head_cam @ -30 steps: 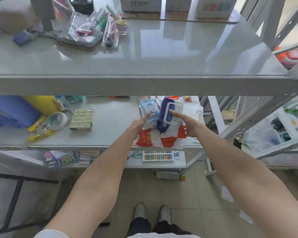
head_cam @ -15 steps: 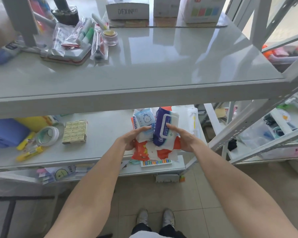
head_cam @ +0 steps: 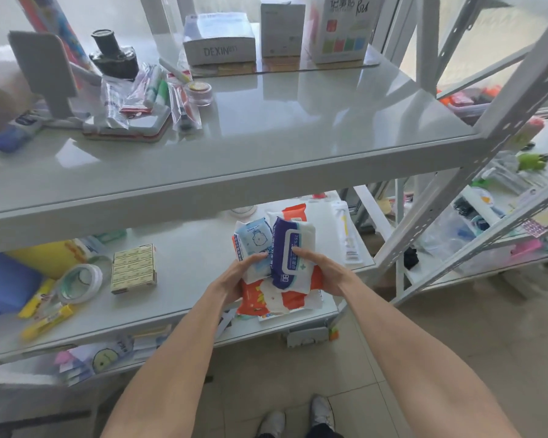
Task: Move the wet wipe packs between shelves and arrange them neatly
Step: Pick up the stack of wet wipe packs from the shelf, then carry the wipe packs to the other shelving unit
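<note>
I am picking up a bunch of wet wipe packs from the middle shelf (head_cam: pixel 184 273) so I can move them. My left hand (head_cam: pixel 234 278) is closed on the side of the light blue pack (head_cam: pixel 253 245), and my right hand (head_cam: pixel 325 273) is closed on the purple and white pack (head_cam: pixel 290 257), so my grip is holding the bundle from both sides. Under these two sits the orange pack (head_cam: pixel 266 298), at the front edge of the shelf. One more orange pack (head_cam: pixel 293 213) lies behind, farther back on the same shelf. I think the next move is to lift the whole bundle out past the shelf edge and up onto the top shelf (head_cam: pixel 282 121), where there is bare space. I must squeeze evenly, or the soft packs may slip apart. Compared with half a second ago, my hands have pulled the packs a bit closer to me, and my fingers now wrap more firmly around them.
</note>
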Demonstrator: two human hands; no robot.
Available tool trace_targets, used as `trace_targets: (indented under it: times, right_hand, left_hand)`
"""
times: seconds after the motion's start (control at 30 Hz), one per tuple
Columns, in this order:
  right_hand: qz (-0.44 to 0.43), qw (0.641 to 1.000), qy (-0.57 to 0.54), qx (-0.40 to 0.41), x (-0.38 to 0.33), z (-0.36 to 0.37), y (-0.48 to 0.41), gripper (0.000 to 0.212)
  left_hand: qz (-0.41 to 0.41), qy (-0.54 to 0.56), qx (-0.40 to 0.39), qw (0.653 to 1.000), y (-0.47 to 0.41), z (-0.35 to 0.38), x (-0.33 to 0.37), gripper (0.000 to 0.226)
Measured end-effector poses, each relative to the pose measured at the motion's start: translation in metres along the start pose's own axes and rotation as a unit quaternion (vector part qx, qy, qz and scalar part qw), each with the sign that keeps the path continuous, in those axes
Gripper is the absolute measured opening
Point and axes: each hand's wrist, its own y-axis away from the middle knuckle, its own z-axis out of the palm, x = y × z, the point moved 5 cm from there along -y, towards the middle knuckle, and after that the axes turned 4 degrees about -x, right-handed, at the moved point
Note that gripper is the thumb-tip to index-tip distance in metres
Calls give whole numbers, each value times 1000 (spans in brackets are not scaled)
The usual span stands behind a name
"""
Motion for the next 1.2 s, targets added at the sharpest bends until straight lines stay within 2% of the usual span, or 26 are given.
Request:
trace_targets:
  times: [0.1,0.27,0.37,0.47,0.57,0.67,0.8,0.93,1.03,1.1,1.17,1.2]
  right_hand:
    - [-32,999,4,4,0,5,15,50]
    - [-67,997,-20,43,16,-2,51,62]
    - [-89,993,-46,69,35,-17,73,69]
    - [-111,985,-67,115,52,-37,102,88]
    - [-141,974,-90,151,70,-60,137,87]
    - [-156,961,-121,191,88,-86,176,73]
    - [-194,936,-151,250,107,-127,231,91]
    - [-223,908,-184,302,125,-175,287,95]
    - [-245,883,-213,341,135,-214,336,98]
    - [-254,869,-226,360,138,-238,373,89]
    - [-265,857,-237,372,140,-261,407,84]
    - [-273,851,-239,381,140,-272,424,88]
  left_hand:
    - [5,5,-15,1000,2,3,-6,66]
    - [6,-22,-41,999,3,27,-12,64]
    - [-6,-61,-75,995,1,55,-13,71]
    - [-23,-96,-105,989,-5,90,-17,71]
    - [-40,-132,-141,980,-14,131,-24,80]
    - [-55,-166,-178,968,-24,179,-35,78]
    - [-78,-186,-237,950,-36,253,-49,64]
    - [-88,-228,-286,927,-44,342,-58,54]
    - [-89,-268,-321,904,-57,413,-71,65]
    - [-93,-283,-343,891,-67,463,-80,75]
    - [-109,-303,-359,876,-73,514,-87,73]
    - [-113,-313,-369,868,-75,538,-90,70]
